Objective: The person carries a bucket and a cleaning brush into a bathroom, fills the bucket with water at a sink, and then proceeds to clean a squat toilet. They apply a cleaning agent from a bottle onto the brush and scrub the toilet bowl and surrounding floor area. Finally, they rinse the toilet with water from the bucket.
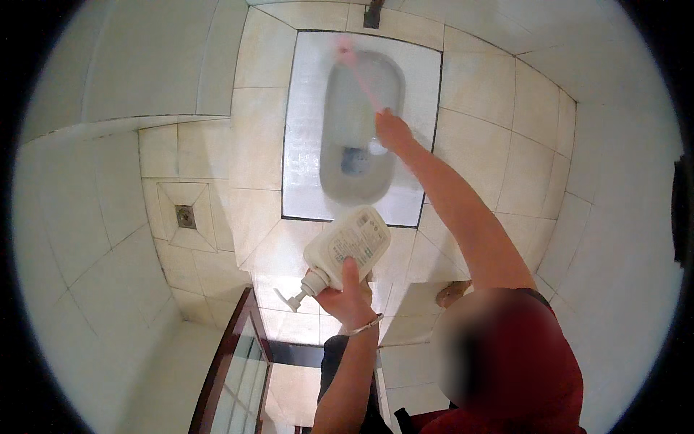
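My left hand (349, 298), with a bangle at its wrist, holds a pale plastic pump bottle (349, 244) bearing a printed label. The bottle is tilted, its pump head towards the lower left, just in front of the squat toilet. My right hand (393, 130) is closed on the handle of a pink brush (364, 81). The brush's blurred head is over the upper left rim of the basin. The white squat toilet (303, 125) is set in the floor, with a dark drain opening near its lower end. A round whitish thing shows beside my right hand; what it is I cannot tell.
Beige floor tiles (477, 157) surround the toilet. A square metal floor drain (185, 216) lies to the left. Tiled walls stand on both sides. A brown-framed glass door (238, 369) is at the lower left. A dark fitting (373, 15) sits beyond the toilet's far edge.
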### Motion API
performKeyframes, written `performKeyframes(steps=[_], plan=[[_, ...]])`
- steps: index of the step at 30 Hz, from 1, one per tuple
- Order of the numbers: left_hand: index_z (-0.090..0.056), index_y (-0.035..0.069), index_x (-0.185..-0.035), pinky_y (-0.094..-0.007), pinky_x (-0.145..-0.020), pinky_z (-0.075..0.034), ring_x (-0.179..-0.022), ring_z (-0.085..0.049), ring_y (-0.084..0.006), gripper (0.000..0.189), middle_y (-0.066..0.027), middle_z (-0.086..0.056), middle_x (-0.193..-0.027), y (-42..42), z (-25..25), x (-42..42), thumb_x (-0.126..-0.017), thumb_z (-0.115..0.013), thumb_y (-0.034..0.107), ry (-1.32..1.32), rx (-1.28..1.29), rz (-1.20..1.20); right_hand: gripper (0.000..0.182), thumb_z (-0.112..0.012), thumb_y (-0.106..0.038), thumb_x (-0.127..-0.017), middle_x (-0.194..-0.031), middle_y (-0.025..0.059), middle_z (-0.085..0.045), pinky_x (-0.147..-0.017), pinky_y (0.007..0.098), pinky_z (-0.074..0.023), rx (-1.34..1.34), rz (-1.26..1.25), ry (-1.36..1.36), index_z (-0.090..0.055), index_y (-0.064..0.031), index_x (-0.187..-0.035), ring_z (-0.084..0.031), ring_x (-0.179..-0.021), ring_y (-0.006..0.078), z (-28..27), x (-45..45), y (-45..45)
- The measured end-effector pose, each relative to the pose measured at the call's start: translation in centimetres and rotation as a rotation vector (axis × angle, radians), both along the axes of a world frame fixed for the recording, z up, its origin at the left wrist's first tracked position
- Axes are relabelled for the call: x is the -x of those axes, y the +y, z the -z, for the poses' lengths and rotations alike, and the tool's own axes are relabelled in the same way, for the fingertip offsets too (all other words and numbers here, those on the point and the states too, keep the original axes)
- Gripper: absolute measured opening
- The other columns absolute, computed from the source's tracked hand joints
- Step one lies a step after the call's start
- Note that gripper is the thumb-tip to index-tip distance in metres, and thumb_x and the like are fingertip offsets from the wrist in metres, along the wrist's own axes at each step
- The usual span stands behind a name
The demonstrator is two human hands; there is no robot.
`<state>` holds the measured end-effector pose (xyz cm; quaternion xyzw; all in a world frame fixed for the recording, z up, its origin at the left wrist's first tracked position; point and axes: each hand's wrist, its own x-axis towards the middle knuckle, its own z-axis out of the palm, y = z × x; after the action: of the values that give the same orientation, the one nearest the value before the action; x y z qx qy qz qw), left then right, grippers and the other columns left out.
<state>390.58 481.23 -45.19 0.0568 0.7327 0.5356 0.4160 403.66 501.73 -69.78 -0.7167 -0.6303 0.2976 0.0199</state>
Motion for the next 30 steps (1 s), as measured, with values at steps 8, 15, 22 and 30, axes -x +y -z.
performKeyframes(steps=[8,15,22,30], plan=[[-0.032,-0.001,-0.114,-0.0300,-0.080,-0.044,-0.095,-0.050,-0.0203,0.058,-0.0124,-0.046,-0.107,0.4,-0.2,-0.6,-0.066,-0.064,0.001,-0.041,0.023,-0.062,0.035,-0.031,-0.030,-0.087,-0.076,0.0220,-0.057,-0.063,0.0438,-0.0461,-0.122,-0.056,-0.129,-0.044,0.0012,-0.096,-0.056,-0.076,0.0348,-0.3,-11.4,-4.4],[-0.032,-0.002,-0.114,-0.0309,-0.079,-0.045,-0.094,-0.050,-0.0199,0.056,-0.0136,-0.046,-0.107,0.2,0.1,-1.3,-0.067,-0.063,0.000,-0.028,-0.004,0.062,0.032,-0.035,-0.029,-0.087,-0.091,0.0216,-0.055,-0.066,0.0474,-0.0442,0.327,0.455,0.000,-0.046,-0.0018,-0.100,-0.057,-0.074,0.0358,-1.4,-21.2,-6.4],[-0.036,-0.001,-0.110,-0.0308,-0.080,-0.045,-0.092,-0.052,-0.0199,0.049,-0.0130,-0.049,-0.103,-0.1,-0.7,-0.7,-0.069,-0.062,0.007,0.010,0.001,0.034,0.041,-0.033,-0.026,-0.087,-0.089,0.0217,-0.057,-0.066,0.0432,-0.0466,0.363,-0.196,-0.280,-0.037,-0.0001,-0.119,-0.059,-0.075,0.0317,-2.4,-17.6,-28.5],[-0.036,-0.001,-0.110,-0.0302,-0.077,-0.045,-0.092,-0.052,-0.0195,0.047,-0.0132,-0.049,-0.103,-0.6,0.2,-2.2,-0.070,-0.061,0.004,-0.043,0.050,0.166,0.026,-0.035,-0.020,-0.086,-0.079,0.0184,-0.058,-0.057,0.0454,-0.0451,-0.014,-0.042,-0.287,-0.043,0.0013,-0.099,-0.057,-0.066,0.0336,3.0,-19.7,-18.2]])
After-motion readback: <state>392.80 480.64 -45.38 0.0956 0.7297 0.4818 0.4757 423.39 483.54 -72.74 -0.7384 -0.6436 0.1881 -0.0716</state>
